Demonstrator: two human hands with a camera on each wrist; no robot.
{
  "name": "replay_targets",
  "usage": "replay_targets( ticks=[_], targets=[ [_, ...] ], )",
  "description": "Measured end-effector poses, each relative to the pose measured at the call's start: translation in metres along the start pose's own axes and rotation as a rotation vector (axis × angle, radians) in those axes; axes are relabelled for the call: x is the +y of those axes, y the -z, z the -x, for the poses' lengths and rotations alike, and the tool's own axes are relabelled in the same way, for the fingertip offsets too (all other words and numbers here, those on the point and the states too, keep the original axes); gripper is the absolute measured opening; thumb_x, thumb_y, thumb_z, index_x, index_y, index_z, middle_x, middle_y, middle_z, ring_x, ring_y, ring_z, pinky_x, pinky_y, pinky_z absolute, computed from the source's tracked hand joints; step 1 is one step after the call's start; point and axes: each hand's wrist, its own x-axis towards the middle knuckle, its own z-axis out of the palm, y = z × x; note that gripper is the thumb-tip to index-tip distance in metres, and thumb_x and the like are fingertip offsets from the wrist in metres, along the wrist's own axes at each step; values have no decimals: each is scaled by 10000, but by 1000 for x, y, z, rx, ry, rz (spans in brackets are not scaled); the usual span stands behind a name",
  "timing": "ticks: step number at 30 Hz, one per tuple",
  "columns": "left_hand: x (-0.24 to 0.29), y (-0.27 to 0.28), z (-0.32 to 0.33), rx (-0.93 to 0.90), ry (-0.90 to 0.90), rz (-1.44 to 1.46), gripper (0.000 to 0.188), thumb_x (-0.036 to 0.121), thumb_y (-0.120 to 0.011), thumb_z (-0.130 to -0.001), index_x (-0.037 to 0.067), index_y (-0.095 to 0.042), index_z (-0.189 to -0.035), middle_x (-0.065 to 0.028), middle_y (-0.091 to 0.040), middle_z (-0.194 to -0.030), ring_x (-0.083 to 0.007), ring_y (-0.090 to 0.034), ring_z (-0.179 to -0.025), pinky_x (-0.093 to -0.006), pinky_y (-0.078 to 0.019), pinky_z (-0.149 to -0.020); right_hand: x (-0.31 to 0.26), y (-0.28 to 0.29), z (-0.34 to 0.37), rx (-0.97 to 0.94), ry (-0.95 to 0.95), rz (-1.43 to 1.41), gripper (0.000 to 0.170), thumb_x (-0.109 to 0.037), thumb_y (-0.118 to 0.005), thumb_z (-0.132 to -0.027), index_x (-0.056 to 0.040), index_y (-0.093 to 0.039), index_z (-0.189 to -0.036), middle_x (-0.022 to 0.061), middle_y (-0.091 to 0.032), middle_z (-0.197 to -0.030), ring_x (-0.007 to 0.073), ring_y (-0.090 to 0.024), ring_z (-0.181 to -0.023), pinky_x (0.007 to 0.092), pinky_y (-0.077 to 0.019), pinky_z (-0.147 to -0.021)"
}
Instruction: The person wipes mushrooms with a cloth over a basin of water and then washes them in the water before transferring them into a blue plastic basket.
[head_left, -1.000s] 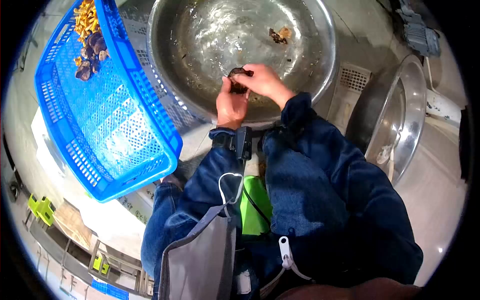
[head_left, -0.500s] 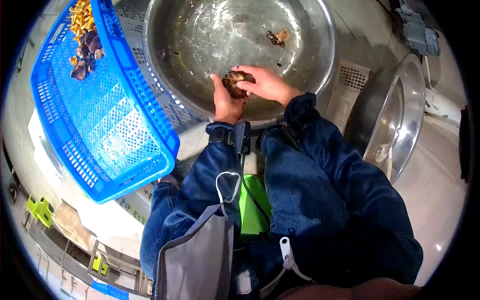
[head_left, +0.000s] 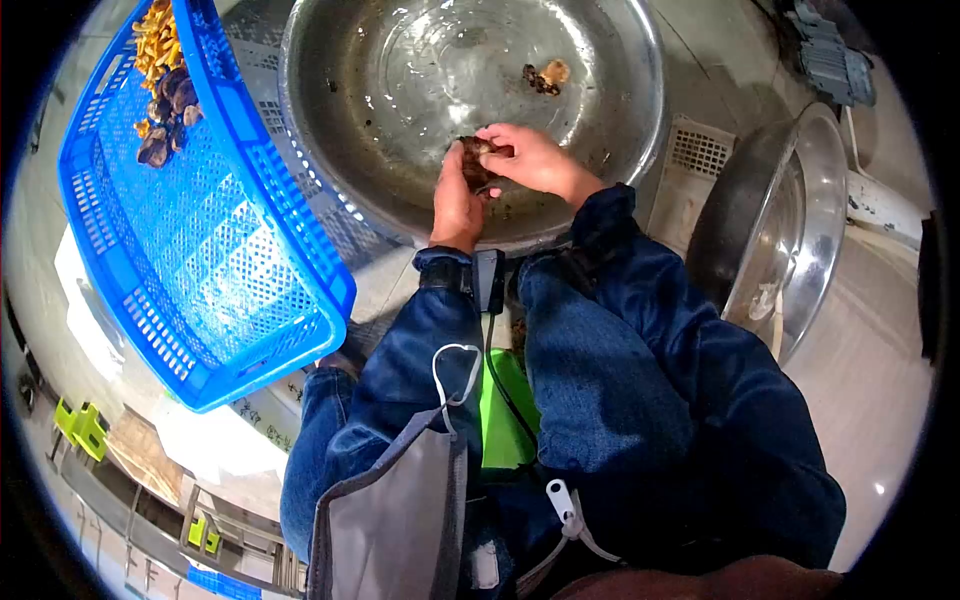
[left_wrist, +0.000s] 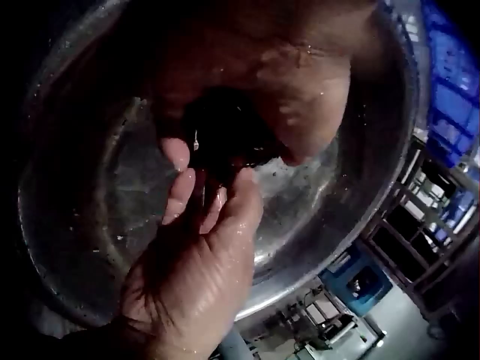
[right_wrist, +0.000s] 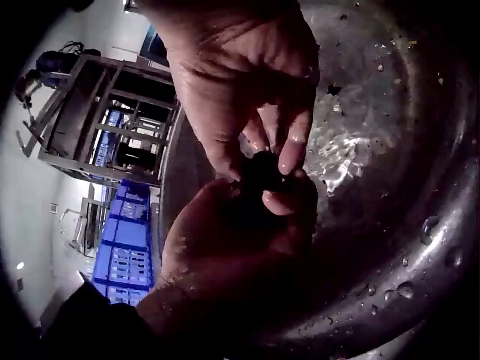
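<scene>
At the upper middle of the head view, the left hand (head_left: 458,208) and right hand (head_left: 537,162) both hold a brown lump (head_left: 475,167), each grip curled round it, over the metal basin (head_left: 335,140).

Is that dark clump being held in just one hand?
No, in the head view the left hand and the right hand both hold the dark clump over the metal basin.

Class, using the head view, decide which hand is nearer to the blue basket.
Left. The left hand lies to the right of the blue basket; the right hand is farther right, beyond the left.
</scene>
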Motion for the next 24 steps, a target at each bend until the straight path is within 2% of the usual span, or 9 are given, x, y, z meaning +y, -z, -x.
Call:
replay_targets(
  ticks=[3,4,7,8,11,15,16,20,24],
  targets=[
    [-3,-2,1,-13,-30,32,335,400,-423,-982,133,-584,-1104,5,-655,-984,-148,-601,-855,-310,-458,-604,9,8,0,-81,11,-99,434,-146,-619,-858,5,-533,-1256,157,-669,-1083,235,-644,-1011,322,-497,-867],
    [-3,-4,0,5,-44,77,328,389,-439,-974,124,-580,-1107,-5,-655,-978,-156,-598,-844,-321,-464,-642,19,0,-5,3,124,-21,424,-101,-604,-851,4,-535,-1257,150,-675,-1056,210,-667,-921,316,-521,-801],
    [-7,0,-5,-115,-79,170,324,370,-450,-970,106,-577,-1109,-18,-656,-969,-161,-599,-827,-332,-465,-681,-10,-3,2,33,-141,-171,432,-65,-594,-831,-2,-542,-1256,147,-680,-1029,187,-681,-802,307,-537,-703],
    [-7,3,-7,-141,-65,133,320,346,-453,-968,88,-571,-1117,-30,-651,-987,-162,-593,-857,-330,-459,-700,-15,0,4,37,-123,-103,439,-36,-588,-811,-1,-553,-1247,142,-683,-1009,169,-678,-722,302,-534,-627],
    [-9,3,-8,-107,-67,184,313,313,-455,-965,68,-565,-1125,-43,-644,-1012,-171,-595,-898,-332,-470,-751,0,0,-3,31,-16,-137,436,-57,-599,-808,-1,-563,-1239,142,-685,-999,170,-678,-722,299,-532,-637],
    [-6,-3,-2,-36,-110,172,304,265,-455,-958,42,-567,-1132,-50,-630,-1057,-188,-597,-954,-348,-469,-840,-5,-1,0,60,-13,15,484,-18,-591,-814,16,-523,-1292,135,-658,-1132,187,-648,-961,293,-508,-846],
    [-8,-2,-2,-115,-148,160,311,261,-463,-953,41,-566,-1147,-49,-627,-1072,-187,-589,-982,-345,-463,-853,-7,-1,2,87,-55,74,478,-21,-617,-778,-5,-563,-1252,141,-675,-1110,216,-647,-1023,303,-505,-857],
    [-13,4,-9,-52,-135,201,322,244,-478,-942,31,-561,-1169,-55,-629,-1075,-194,-592,-1011,-341,-461,-882,3,0,-4,18,32,-123,501,-95,-653,-787,11,-547,-1265,156,-664,-1128,209,-644,-1017,306,-496,-882],
    [-12,4,-9,-76,-160,205,323,265,-479,-943,48,-559,-1168,-55,-627,-1091,-200,-588,-1025,-318,-454,-869,2,-1,-2,42,-57,-116,495,-7,-621,-793,35,-525,-1277,158,-653,-1143,212,-613,-1060,312,-486,-906]
  ],
)
